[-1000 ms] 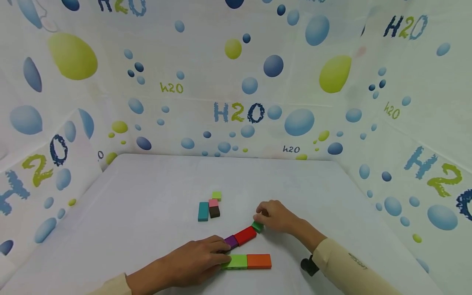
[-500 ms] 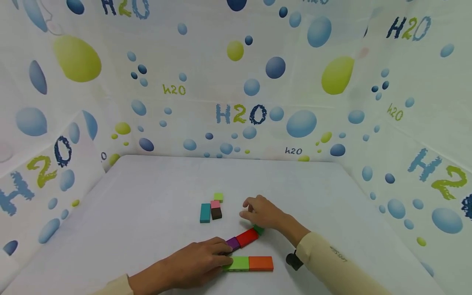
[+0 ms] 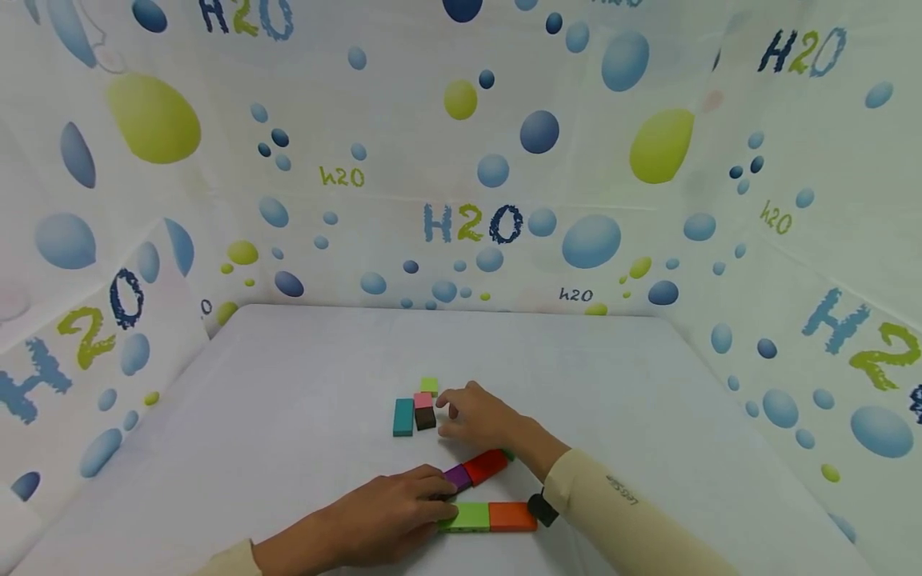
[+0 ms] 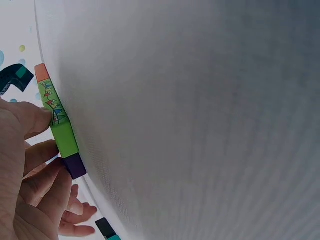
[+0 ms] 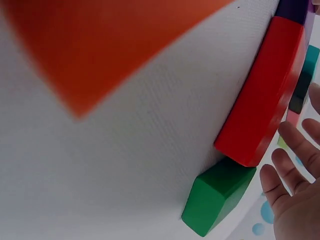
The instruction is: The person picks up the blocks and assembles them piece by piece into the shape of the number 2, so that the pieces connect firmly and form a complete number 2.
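Note:
My left hand (image 3: 374, 512) rests at the left end of the near blocks. Its thumb touches the lime block (image 3: 472, 518), and its fingertips lie against the purple block (image 3: 458, 478). An orange block (image 3: 514, 517) continues the lime one to the right. From the purple block a red block (image 3: 486, 466) slants up to the right, its far corner meeting a green block (image 5: 220, 195); in the head view my right arm mostly covers the green one. My right hand (image 3: 479, 420), fingers spread and holding nothing, hovers just right of the dark brown block (image 3: 425, 418).
Beside the dark brown block stand a teal block (image 3: 403, 418), a pink block (image 3: 423, 400) and a small lime block (image 3: 430, 386). A black wrist camera (image 3: 543, 509) hangs below the right sleeve. Patterned sheets (image 3: 468, 120) surround the white table (image 3: 288, 384).
My right hand has let go of the green block and moved left to the dark brown block's side. The left hand has stayed in place on the blocks.

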{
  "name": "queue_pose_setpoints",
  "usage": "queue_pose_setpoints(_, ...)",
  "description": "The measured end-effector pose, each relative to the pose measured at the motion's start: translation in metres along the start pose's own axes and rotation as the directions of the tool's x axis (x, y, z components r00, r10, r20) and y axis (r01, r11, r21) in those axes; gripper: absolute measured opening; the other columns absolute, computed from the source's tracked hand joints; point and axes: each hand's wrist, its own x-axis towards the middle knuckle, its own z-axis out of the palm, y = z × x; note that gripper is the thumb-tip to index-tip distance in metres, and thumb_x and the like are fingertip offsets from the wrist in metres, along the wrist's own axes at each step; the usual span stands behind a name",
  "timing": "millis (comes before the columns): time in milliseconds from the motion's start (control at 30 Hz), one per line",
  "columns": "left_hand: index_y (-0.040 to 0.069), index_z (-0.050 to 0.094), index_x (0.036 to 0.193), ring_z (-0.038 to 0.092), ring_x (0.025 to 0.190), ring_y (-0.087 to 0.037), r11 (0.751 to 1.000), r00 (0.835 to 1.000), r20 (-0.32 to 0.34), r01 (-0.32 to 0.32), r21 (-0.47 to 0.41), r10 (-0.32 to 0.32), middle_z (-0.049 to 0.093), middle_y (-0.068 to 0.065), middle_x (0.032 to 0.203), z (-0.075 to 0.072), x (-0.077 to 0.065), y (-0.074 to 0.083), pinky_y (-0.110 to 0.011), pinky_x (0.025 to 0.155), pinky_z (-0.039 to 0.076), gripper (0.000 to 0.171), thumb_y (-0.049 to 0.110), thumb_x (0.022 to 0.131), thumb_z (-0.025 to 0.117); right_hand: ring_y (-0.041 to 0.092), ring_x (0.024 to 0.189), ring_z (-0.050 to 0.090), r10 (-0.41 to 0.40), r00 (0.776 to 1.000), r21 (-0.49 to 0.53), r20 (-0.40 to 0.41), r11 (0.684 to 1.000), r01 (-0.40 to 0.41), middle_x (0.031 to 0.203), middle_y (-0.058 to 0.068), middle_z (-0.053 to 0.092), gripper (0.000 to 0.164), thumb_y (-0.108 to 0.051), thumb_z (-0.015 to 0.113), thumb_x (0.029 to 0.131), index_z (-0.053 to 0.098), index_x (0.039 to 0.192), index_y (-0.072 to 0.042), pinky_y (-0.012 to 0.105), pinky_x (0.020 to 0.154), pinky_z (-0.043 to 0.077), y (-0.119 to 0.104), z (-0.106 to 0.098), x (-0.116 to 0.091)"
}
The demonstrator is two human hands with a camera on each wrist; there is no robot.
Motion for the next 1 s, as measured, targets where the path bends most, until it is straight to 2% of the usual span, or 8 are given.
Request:
queue_pose_setpoints(200, 0.023, 0.069, 0.129, 0.057, 0.125, -0.014, 1.0, 1.0, -0.017, -0.013, 0.006, 0.014, 0.062, 0.002, 0.136, 0.001, -0.001, 0.0, -0.028, 0.094, 0.056, 0.032, 0.019, 0.097, 0.069, 0.01, 0.104, 0.049, -0.061, 0.998, -0.072, 0.004, 0.996, 0.061, 0.106, -0.008, 0.063, 0.045, -0.035, 0.072, 0.094, 0.061, 0.137, -0.026, 0.023, 0.08, 0.052, -0.001, 0.002, 0.004)
queue_pose_setpoints(400, 0.023, 0.07, 0.128, 0.057, 0.124, -0.013, 1.0, 0.999, -0.039, -0.022, 0.012, 0.022, 0.062, 0.002, 0.135, 0.003, -0.001, 0.0, -0.028, 0.094, 0.056, 0.031, 0.018, 0.097, 0.069, 0.01, 0.105, 0.05, -0.096, 0.995, -0.118, 0.011, 0.988, 0.096, 0.108, -0.007, 0.064, 0.043, -0.035, 0.072, 0.094, 0.061, 0.134, -0.027, 0.023, 0.08, 0.051, -0.002, 0.004, 0.007)
queue_pose_setpoints(667, 0.023, 0.07, 0.128, 0.057, 0.124, -0.012, 1.0, 0.998, -0.05, -0.025, 0.017, 0.026, 0.062, 0.002, 0.135, 0.003, -0.002, 0.001, -0.027, 0.094, 0.056, 0.032, 0.018, 0.097, 0.069, 0.01, 0.104, 0.05, -0.064, 0.998, -0.119, 0.01, 0.991, 0.065, 0.103, -0.009, 0.062, 0.036, -0.036, 0.075, 0.092, 0.063, 0.124, -0.023, 0.024, 0.082, 0.052, -0.01, 0.004, 0.009)
queue_pose_setpoints(1000, 0.023, 0.07, 0.129, 0.056, 0.125, -0.012, 0.999, 0.999, -0.043, -0.027, 0.018, 0.028, 0.062, 0.002, 0.135, 0.002, -0.004, 0.0, -0.027, 0.094, 0.056, 0.031, 0.02, 0.098, 0.068, 0.011, 0.094, 0.047, -0.017, 1.0, -0.137, 0.004, 0.99, 0.017, 0.091, -0.008, 0.056, 0.034, -0.036, 0.076, 0.092, 0.066, 0.116, -0.015, 0.022, 0.077, 0.049, -0.013, 0.003, 0.007)
